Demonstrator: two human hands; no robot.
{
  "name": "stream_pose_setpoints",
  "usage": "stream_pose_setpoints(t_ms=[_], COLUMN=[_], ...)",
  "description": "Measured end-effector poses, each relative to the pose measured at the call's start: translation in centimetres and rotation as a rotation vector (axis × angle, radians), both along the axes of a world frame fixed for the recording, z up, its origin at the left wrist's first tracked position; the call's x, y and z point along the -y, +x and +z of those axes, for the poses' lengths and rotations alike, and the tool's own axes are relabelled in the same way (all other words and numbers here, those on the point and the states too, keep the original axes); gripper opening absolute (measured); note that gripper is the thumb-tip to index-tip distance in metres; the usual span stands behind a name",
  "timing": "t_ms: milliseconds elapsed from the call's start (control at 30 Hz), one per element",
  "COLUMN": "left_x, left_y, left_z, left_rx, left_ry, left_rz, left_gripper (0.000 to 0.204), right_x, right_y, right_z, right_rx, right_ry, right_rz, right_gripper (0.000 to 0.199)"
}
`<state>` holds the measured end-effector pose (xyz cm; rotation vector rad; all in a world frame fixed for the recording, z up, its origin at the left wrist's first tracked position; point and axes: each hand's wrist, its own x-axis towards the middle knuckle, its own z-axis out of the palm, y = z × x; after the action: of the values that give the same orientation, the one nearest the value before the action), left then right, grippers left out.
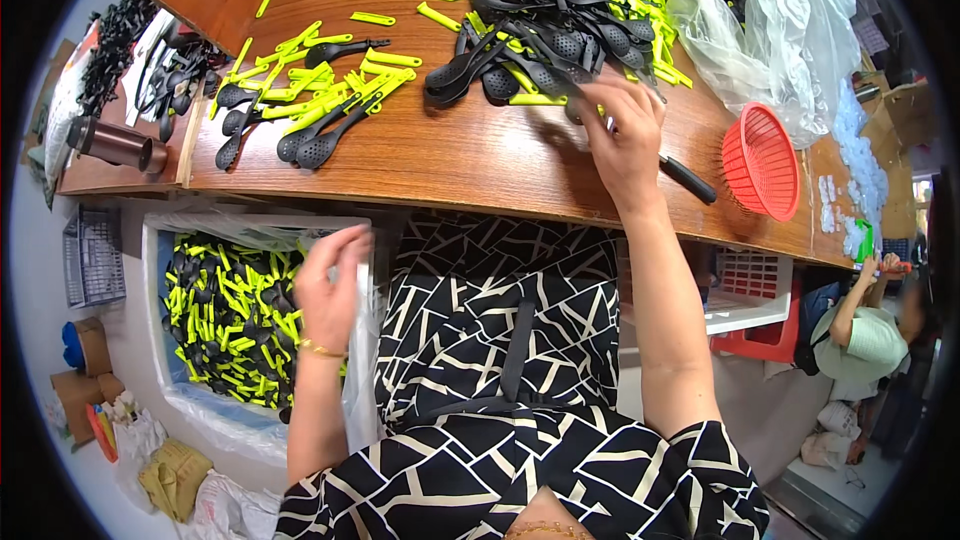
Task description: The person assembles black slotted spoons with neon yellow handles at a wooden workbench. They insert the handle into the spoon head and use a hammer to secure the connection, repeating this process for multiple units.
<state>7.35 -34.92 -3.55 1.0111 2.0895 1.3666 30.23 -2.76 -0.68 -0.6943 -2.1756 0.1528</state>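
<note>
Head view. The right hand (622, 140) is reaching over the wooden table (450, 155) to the near edge of a large heap (560, 10) of black slotted spoons and yellow-green handles. Its fingers (640, 100) are curling down onto a black spoon (545, 80) at the heap's edge; motion blur is hiding whether they are gripping it. A black knife handle (688, 180) is lying on the table just beside the wrist, touching the table edge.

The left hand (332, 285) is hanging below the table, over a box (160, 240) lined with clear plastic and holding assembled black-and-green spoons (230, 315). The hand is blurred, fingers loosely bent; whether it is holding anything cannot be told.

A smaller group of spoons and handles (310, 105) is lying on the table's left part, well apart from the right hand. A red basket (762, 160) is standing tilted at the table's right, near a clear plastic bag (770, 30). A brown flask (110, 143) is lying on a lower shelf at far left. Another person (860, 330) is sitting at lower right.
</note>
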Motion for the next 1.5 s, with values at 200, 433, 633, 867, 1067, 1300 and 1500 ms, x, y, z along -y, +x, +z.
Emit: stream_pose_setpoints(t_ms=[200,433,633,867,1067,1300,1500], left_x=[-14.4,-15.5,-15.7,-16.4,-18.2,-17.8,-18.0], left_y=[7.9,5.5,6.3,6.5,5.1,5.3,5.3], left_z=[2.6,0.6,1.4,1.3,0.9,0.5,0.1], left_rx=[0.981,0.897,0.707,0.564,0.465,0.433,0.388], left_ry=[0.37,0.415,0.206,0.148,0.154,0.178,0.143], left_rz=[-0.191,-0.227,-0.311,-0.398,-0.366,-0.396,-0.441], left_gripper=[0.043,0.028,0.035,0.042,0.04,0.039,0.038], right_x=[7.1,-1.1,-8.7,-8.0,-13.8,-17.3,-13.7], right_y=[2.8,4.7,7.2,9.1,10.4,12.7,14.3], right_z=[-0.3,1.4,0.0,-0.4,-2.4,-2.9,-2.3], right_rx=[-0.176,0.056,0.428,0.371,0.137,0.285,0.08], right_ry=[-1.028,-0.143,0.006,-0.164,-0.159,-0.207,-0.305], right_rz=[0.349,0.054,0.068,0.01,-0.192,-0.363,-0.286], right_gripper=[0.018,0.017,0.018,0.017,0.025,0.026,0.024])
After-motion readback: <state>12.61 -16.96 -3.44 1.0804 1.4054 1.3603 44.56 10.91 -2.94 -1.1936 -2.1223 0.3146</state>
